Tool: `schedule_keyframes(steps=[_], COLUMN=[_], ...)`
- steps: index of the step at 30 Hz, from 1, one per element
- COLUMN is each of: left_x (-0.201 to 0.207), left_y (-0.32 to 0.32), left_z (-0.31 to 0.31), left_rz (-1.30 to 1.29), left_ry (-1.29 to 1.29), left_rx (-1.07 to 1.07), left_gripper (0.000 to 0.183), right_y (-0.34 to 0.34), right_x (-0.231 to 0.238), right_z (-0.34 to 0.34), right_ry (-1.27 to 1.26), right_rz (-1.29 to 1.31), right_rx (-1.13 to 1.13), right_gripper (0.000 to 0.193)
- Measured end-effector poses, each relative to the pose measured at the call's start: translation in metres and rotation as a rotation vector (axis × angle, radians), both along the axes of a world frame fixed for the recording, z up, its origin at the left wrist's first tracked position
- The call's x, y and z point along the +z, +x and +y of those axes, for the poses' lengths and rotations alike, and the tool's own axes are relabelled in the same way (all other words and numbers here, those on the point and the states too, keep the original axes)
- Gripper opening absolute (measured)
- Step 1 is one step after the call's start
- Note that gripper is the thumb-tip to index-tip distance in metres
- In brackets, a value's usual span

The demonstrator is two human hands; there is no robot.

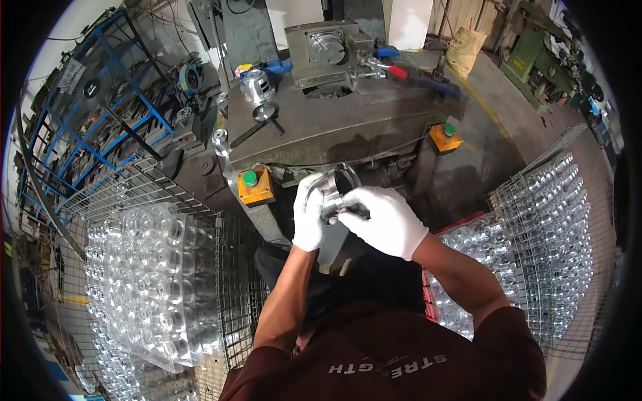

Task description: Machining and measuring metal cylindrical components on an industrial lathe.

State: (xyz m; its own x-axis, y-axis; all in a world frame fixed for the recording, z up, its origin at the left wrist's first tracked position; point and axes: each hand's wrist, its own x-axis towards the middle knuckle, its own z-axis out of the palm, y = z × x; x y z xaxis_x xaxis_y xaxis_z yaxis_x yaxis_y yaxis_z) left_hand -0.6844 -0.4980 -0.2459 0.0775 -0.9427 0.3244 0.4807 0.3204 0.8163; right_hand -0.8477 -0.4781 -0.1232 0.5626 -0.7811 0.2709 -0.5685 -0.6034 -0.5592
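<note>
Both of my hands wear white gloves and meet in front of my lap, below the machine table's front edge. A shiny, hollow round metal part (331, 192) is between them, its dark opening turned up and to the right. My left hand (308, 214) wraps round its left side. My right hand (389, 220) closes at its lower right edge, thumb and fingers pinched together there. The gloves cover much of the part, and I cannot tell whether the right fingers hold anything smaller.
A steel machine table (321, 130) carries a clamping fixture (328, 50), a red-handled toggle clamp (396, 71) and a metal cylinder (257, 87). Orange boxes with green buttons flank it: a left box (255, 189), a right box (444, 139). Wire cages hold several stacked metal parts: left cage (234, 294), right cage (528, 227).
</note>
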Motion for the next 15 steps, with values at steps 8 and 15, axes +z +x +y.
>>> schedule_keyframes(steps=[8, 15], left_x=[0.011, 0.02], left_y=[0.008, -0.002], left_z=[0.008, 0.013], left_rz=[-0.287, 0.284], left_ry=[-0.062, 0.179], left_rx=[0.163, -0.177], left_gripper=[0.048, 0.052], right_y=[-0.008, -0.021], right_x=[-0.008, 0.008], right_z=[-0.001, 0.007], right_ry=[1.015, 0.628], right_rz=[-1.038, -0.452], right_rx=[-0.168, -0.009], right_gripper=[0.03, 0.021])
